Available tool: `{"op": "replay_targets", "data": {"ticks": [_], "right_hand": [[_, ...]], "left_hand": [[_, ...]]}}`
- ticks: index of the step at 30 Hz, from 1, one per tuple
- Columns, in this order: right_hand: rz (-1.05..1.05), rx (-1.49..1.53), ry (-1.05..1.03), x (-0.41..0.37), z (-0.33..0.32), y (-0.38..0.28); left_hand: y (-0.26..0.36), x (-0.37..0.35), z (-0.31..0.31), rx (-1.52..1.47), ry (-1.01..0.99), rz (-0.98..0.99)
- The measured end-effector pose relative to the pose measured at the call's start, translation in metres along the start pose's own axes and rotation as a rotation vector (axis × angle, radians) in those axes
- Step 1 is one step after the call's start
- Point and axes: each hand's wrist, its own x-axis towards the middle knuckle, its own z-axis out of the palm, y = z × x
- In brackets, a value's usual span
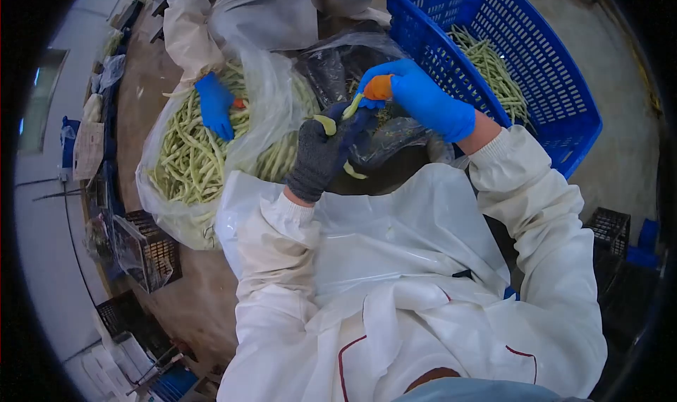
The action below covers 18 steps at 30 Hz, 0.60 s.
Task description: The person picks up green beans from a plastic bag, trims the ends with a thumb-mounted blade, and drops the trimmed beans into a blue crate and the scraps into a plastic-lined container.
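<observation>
My left hand (315, 155), in a dark grey knit glove, is closed around green beans. One pale bean end (326, 125) sticks out at the top of the fist, and another bean tip (354, 171) shows below it. My right hand (416, 97) wears a blue glove with an orange cover on a finger. Its fingertips pinch a curved green bean (353, 106) just above the left fist. Behind both hands lies a dark plastic bag (398, 137) with small plant scraps in it.
A clear bag (151, 183) full of green beans stands at left, with a co-worker's blue-gloved hand (214, 107) in it. At right, a blue slatted crate (564, 63) holds more beans (490, 70). Dark crates (151, 250) stand along the left wall.
</observation>
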Motion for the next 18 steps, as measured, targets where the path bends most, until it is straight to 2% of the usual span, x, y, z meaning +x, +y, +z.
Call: {"op": "replay_targets", "data": {"ticks": [1,2,4,5,6,8,10,13,16,18], "right_hand": [[-0.014,0.113,-0.024,0.002,0.0,0.005],[-0.034,0.031,-0.041,0.002,0.001,0.007],[-0.076,-0.132,-0.078,0.003,0.002,0.01],[-0.013,-0.364,-0.106,0.002,0.002,0.011],[0.051,-0.594,-0.131,0.0,0.001,0.013],[0.161,-0.973,-0.144,-0.002,-0.006,0.02],[0.248,-1.276,-0.12,0.001,-0.02,0.037],[-0.031,-0.96,0.125,0.006,-0.031,0.047],[-0.081,-0.978,0.208,0.01,-0.013,0.033],[0.025,-0.643,-0.058,0.011,0.001,0.028]], "left_hand": [[0.011,-0.001,-0.002,0.037,-0.003,-0.005],[0.016,-0.004,-0.004,0.074,-0.005,-0.01],[0.004,0.002,-0.014,-0.182,0.185,0.045],[-0.002,0.008,-0.021,-0.308,0.277,0.073],[-0.003,0.012,-0.035,-0.332,0.284,0.209],[-0.004,0.018,-0.068,-0.355,0.4,0.352],[0.003,0.018,-0.096,-0.58,0.551,0.287],[0.01,0.01,-0.103,-0.775,0.508,0.325],[0.006,0.012,-0.092,-0.913,0.46,0.314],[0.006,0.013,-0.081,-0.961,0.456,0.28]]}}
